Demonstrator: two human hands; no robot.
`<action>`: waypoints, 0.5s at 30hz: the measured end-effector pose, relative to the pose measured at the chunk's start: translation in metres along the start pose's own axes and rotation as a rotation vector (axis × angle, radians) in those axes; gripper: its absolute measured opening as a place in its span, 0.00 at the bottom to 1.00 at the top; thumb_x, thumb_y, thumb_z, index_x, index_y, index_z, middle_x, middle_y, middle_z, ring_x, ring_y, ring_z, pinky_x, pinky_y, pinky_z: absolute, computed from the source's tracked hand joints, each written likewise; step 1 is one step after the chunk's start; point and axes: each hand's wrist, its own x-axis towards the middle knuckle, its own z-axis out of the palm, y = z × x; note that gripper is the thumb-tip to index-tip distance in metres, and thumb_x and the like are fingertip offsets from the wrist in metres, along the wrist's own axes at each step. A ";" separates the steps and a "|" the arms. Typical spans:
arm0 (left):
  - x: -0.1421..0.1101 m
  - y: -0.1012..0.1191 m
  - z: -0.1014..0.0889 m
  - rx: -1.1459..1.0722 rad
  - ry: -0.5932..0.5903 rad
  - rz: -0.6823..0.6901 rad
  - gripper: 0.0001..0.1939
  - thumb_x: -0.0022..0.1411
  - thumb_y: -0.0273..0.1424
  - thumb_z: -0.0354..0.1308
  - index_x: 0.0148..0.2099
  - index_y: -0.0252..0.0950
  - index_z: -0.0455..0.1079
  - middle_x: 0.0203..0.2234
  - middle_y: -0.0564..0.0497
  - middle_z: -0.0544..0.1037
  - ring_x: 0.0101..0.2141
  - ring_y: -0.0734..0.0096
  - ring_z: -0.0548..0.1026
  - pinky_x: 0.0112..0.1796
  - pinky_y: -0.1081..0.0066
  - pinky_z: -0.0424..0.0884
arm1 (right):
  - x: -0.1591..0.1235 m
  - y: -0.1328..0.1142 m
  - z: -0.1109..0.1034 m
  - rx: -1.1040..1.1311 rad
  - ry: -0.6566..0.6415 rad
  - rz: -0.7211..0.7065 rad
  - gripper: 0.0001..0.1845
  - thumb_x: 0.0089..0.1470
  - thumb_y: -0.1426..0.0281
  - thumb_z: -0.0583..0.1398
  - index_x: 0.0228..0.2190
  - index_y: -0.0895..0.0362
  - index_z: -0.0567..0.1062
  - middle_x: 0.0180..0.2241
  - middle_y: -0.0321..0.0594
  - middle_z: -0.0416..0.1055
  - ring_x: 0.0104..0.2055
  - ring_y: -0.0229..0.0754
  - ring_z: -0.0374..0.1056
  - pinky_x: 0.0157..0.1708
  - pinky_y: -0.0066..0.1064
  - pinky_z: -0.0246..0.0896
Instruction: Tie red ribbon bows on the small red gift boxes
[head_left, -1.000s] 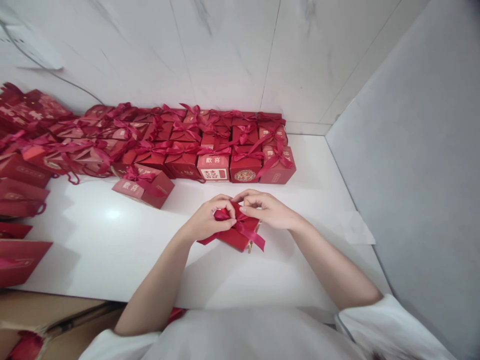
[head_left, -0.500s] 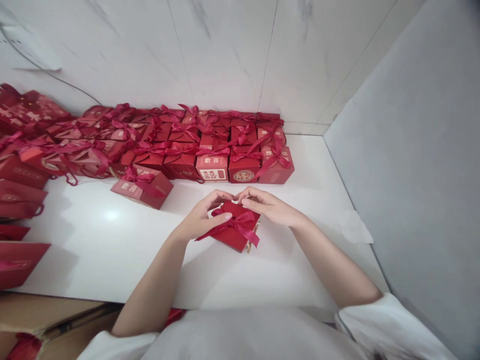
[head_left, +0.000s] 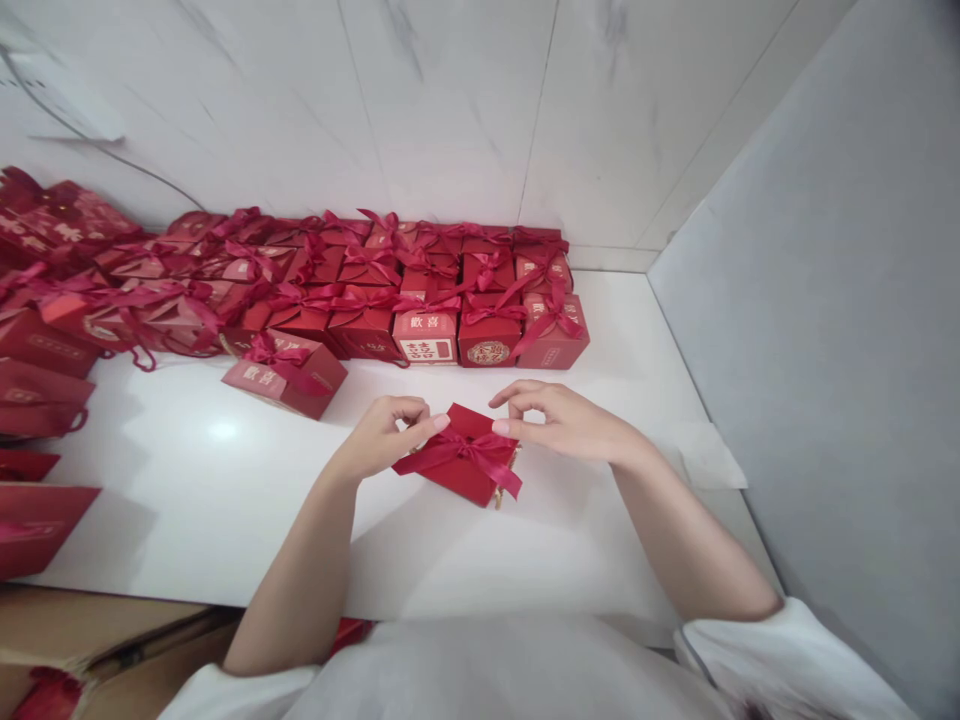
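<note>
A small red gift box [head_left: 461,478] tied with a crimson ribbon bow [head_left: 471,452] lies on the white table before me, turned at an angle. Gold trim shows along its right side. At the box's left, my left hand [head_left: 394,435] has its thumb over the bow's left loop and its fingers curled; it is closed on the ribbon, though the fingertips are partly hidden. On the other side, my right hand [head_left: 551,418] pinches at the right loop between thumb and a bent finger, its index finger raised off the box.
Rows of red ribbon-tied boxes [head_left: 360,315] stand along the tiled wall. One loose box [head_left: 289,372] sits tilted in front of them. Red gift bags [head_left: 41,390] line the left side. A cardboard carton [head_left: 150,640] is at lower left; a grey panel [head_left: 825,300] bounds the right.
Both hands have drawn apart from the box's far edge, the left toward the left and the right toward the right. More of the box top and bow now shows.
</note>
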 end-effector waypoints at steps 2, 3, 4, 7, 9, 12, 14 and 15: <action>-0.001 0.002 0.000 -0.023 -0.025 0.009 0.23 0.62 0.42 0.58 0.21 0.34 0.60 0.18 0.55 0.62 0.23 0.76 0.61 0.28 0.72 0.58 | -0.001 -0.002 0.001 -0.006 -0.025 -0.023 0.19 0.55 0.53 0.61 0.22 0.54 0.72 0.54 0.39 0.69 0.50 0.48 0.68 0.45 0.39 0.62; -0.001 0.002 0.001 -0.060 -0.038 0.013 0.22 0.61 0.41 0.58 0.21 0.34 0.61 0.19 0.55 0.62 0.23 0.76 0.60 0.27 0.73 0.58 | -0.001 -0.002 0.002 -0.003 -0.032 -0.043 0.17 0.55 0.55 0.62 0.23 0.54 0.72 0.54 0.39 0.69 0.50 0.48 0.68 0.47 0.40 0.61; -0.001 0.002 0.001 -0.112 -0.041 0.017 0.22 0.61 0.41 0.59 0.21 0.34 0.61 0.19 0.55 0.63 0.23 0.76 0.60 0.27 0.73 0.58 | 0.000 -0.001 0.004 0.009 -0.024 -0.066 0.16 0.55 0.56 0.63 0.24 0.53 0.72 0.54 0.39 0.69 0.51 0.48 0.68 0.48 0.41 0.61; 0.002 -0.002 0.004 -0.314 0.063 0.034 0.18 0.61 0.41 0.59 0.24 0.34 0.64 0.22 0.54 0.65 0.24 0.76 0.62 0.28 0.73 0.60 | 0.004 0.002 0.007 0.103 0.140 -0.107 0.11 0.57 0.59 0.61 0.28 0.53 0.72 0.50 0.39 0.72 0.52 0.46 0.68 0.52 0.41 0.60; 0.007 -0.007 0.009 -0.456 0.229 0.072 0.14 0.61 0.40 0.59 0.29 0.36 0.67 0.26 0.53 0.68 0.29 0.73 0.67 0.32 0.73 0.64 | 0.006 0.005 0.009 0.164 0.298 -0.080 0.11 0.59 0.58 0.59 0.36 0.52 0.71 0.51 0.41 0.72 0.54 0.46 0.67 0.52 0.41 0.61; 0.018 -0.019 0.022 -0.663 0.565 0.085 0.12 0.63 0.42 0.54 0.38 0.39 0.67 0.38 0.51 0.72 0.41 0.70 0.71 0.39 0.73 0.67 | 0.004 0.007 0.014 0.132 0.285 0.034 0.29 0.54 0.51 0.61 0.54 0.48 0.64 0.60 0.45 0.62 0.58 0.51 0.64 0.51 0.43 0.63; 0.025 -0.027 0.035 -0.766 0.723 0.015 0.15 0.64 0.45 0.49 0.40 0.40 0.65 0.45 0.48 0.72 0.47 0.68 0.71 0.40 0.72 0.68 | -0.002 0.004 0.020 0.027 0.122 0.120 0.51 0.46 0.47 0.65 0.64 0.46 0.52 0.64 0.48 0.56 0.57 0.57 0.65 0.48 0.45 0.64; 0.028 -0.030 0.041 -0.805 0.758 -0.028 0.16 0.63 0.47 0.47 0.40 0.39 0.64 0.47 0.48 0.72 0.49 0.67 0.71 0.41 0.71 0.67 | -0.006 0.000 0.023 -0.042 0.043 0.154 0.59 0.42 0.45 0.67 0.66 0.45 0.45 0.65 0.50 0.55 0.55 0.60 0.66 0.47 0.46 0.65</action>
